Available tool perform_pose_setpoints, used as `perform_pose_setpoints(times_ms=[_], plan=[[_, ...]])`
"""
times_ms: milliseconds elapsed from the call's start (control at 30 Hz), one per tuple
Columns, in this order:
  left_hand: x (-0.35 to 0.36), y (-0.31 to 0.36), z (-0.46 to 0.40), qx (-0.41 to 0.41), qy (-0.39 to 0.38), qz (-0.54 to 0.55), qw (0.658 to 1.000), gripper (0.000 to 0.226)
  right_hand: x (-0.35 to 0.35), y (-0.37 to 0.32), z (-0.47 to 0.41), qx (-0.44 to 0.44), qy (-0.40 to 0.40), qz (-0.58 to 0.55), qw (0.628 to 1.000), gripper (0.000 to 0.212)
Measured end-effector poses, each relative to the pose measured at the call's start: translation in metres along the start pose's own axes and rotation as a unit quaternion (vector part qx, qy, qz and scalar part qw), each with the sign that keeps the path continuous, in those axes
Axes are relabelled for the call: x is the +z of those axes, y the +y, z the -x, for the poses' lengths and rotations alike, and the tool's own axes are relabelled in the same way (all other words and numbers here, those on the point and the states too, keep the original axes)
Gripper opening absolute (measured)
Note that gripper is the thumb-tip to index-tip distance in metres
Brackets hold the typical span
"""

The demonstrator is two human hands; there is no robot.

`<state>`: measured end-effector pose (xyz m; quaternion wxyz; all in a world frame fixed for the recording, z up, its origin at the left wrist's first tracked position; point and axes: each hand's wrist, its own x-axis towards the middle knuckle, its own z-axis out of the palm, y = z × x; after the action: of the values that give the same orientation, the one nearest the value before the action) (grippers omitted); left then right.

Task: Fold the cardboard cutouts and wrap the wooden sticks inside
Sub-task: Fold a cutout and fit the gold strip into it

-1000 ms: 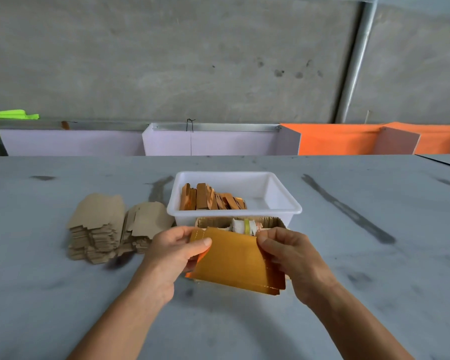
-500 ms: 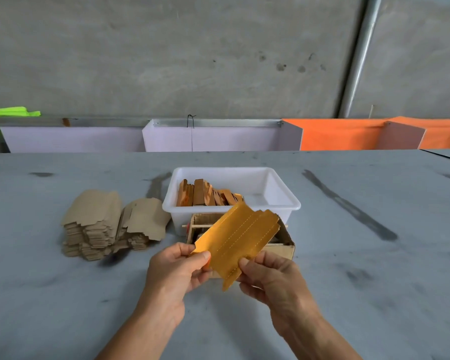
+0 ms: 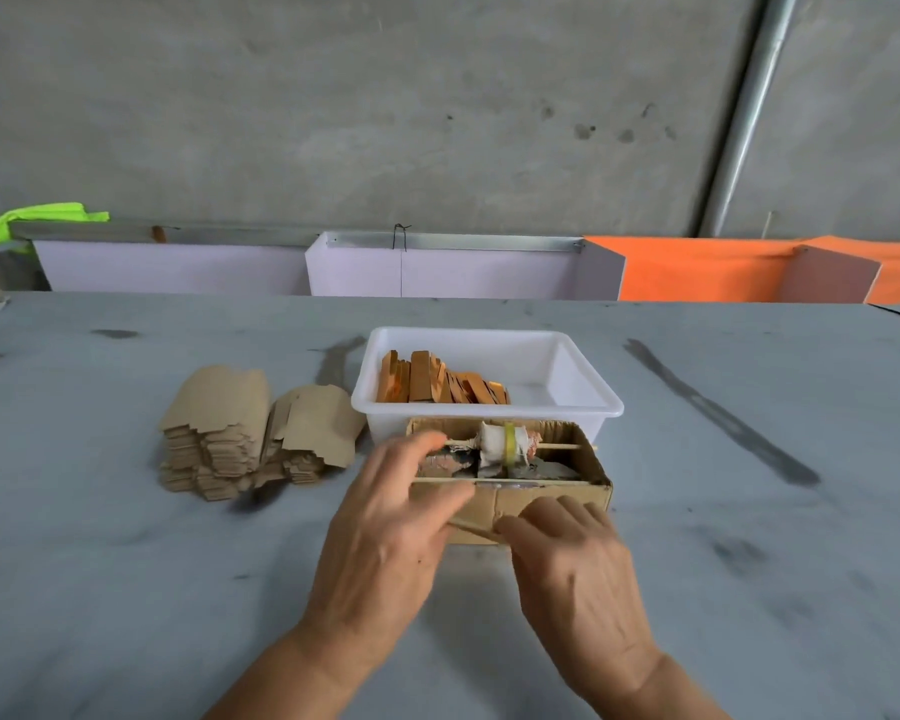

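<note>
Since 0.5 s ago the orange-gold scored cutout I had fanned up between both hands is gone from sight; both hands have dropped to the near wall of the small brown cardboard box (image 3: 541, 498). I can't see the gold sheet now, maybe under the palms, can't tell.

Right hand (image 3: 575, 569): fingers (image 3: 526, 527) curled together, pinching what looks like a thin pale wooden stick (image 3: 471, 527) at its right end. Stick's long axis runs left-right, slightly tilted, along the box's front face, between the two hands. Left hand (image 3: 385, 537): fingers (image 3: 427, 441) spread and fairly straight, blurred w/ motion, tips over the box's left rim, thumb lying across the front wall. Whether it grips anything I can't tell; looks more like touching.

So the stick lies just beside both hands, right one already on it, left nearer the box opening. Inside the box: a white cloth-wrapped roller w/ yellow band (image 3: 505, 443) on a thin skewer spanning it left-right.

Outward: white plastic tub (image 3: 567, 366) touching the box's far side, holding finished orange-brown wrapped pieces (image 3: 437, 384) leaning at its left end. Stack of plain brown cardboard cutouts (image 3: 245, 433) sits on the grey worktop (image 3: 126, 563) left of the tub, nearer the left hand, so I'd judge that hand fetches the next blank.
</note>
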<state>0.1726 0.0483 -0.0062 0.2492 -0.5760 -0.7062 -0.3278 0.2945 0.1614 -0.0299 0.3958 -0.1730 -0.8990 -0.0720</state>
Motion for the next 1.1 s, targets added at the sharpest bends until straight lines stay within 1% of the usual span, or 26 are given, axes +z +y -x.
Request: perform_pose_setpoints(times_ms=[33, 67, 100, 200, 267, 333, 400, 433, 500, 567, 600, 667, 733, 867, 967, 1100], plan=[[0.001, -0.002, 0.005, 0.021, -0.014, -0.008, 1.000, 0.024, 0.001, -0.001, 0.004, -0.022, -0.001, 0.014, 1.000, 0.017], [0.003, -0.005, 0.011, 0.036, -0.032, -0.015, 0.999, 0.021, 0.002, -0.002, 0.008, -0.034, -0.005, 0.020, 0.999, 0.019], [0.005, -0.007, 0.017, 0.048, -0.049, -0.022, 0.997, 0.020, 0.004, -0.002, 0.013, -0.043, -0.014, 0.023, 0.999, 0.021], [0.010, -0.015, 0.034, 0.071, -0.099, -0.043, 0.992, 0.018, 0.010, 0.001, 0.027, -0.057, -0.037, 0.013, 0.998, 0.016], [0.013, -0.020, 0.043, 0.074, -0.127, -0.056, 0.988, 0.022, 0.012, 0.006, 0.035, -0.052, -0.058, -0.007, 0.997, 0.024], [0.015, -0.023, 0.050, 0.070, -0.145, -0.045, 0.986, 0.021, 0.012, 0.010, 0.041, -0.042, -0.093, -0.018, 0.995, 0.030], [0.016, -0.024, 0.055, 0.065, -0.165, -0.016, 0.984, 0.014, 0.010, 0.011, 0.044, -0.034, -0.127, -0.040, 0.991, 0.027], [0.017, -0.024, 0.056, 0.055, -0.175, 0.000, 0.983, 0.014, 0.009, 0.012, 0.045, -0.029, -0.140, -0.056, 0.988, 0.023], [0.020, -0.026, 0.059, 0.012, -0.208, 0.047, 0.977, 0.016, 0.007, 0.013, 0.048, 0.004, -0.165, -0.109, 0.980, 0.012], [0.021, -0.029, 0.060, -0.053, -0.226, 0.110, 0.966, 0.009, 0.007, 0.014, 0.051, 0.065, -0.178, -0.167, 0.968, 0.006], [0.022, -0.029, 0.061, -0.085, -0.228, 0.130, 0.961, 0.006, 0.008, 0.016, 0.051, 0.102, -0.180, -0.177, 0.962, 0.006], [0.028, -0.028, 0.062, -0.123, -0.212, 0.139, 0.959, 0.007, 0.011, 0.016, 0.051, 0.161, -0.213, -0.187, 0.945, 0.013], [0.033, -0.025, 0.062, -0.155, -0.194, 0.132, 0.960, 0.008, 0.015, 0.013, 0.051, 0.185, -0.212, -0.172, 0.944, 0.018], [0.040, -0.023, 0.060, -0.228, -0.197, 0.118, 0.946, 0.010, 0.021, 0.008, 0.047, 0.249, -0.233, -0.125, 0.932, 0.015], [0.041, -0.025, 0.061, -0.275, -0.194, 0.112, 0.935, 0.024, 0.022, 0.009, 0.045, 0.285, -0.247, -0.122, 0.918, 0.011], [0.040, -0.028, 0.062, -0.321, -0.203, 0.098, 0.920, 0.029, 0.023, 0.011, 0.039, 0.324, -0.258, -0.101, 0.905, 0.019]])
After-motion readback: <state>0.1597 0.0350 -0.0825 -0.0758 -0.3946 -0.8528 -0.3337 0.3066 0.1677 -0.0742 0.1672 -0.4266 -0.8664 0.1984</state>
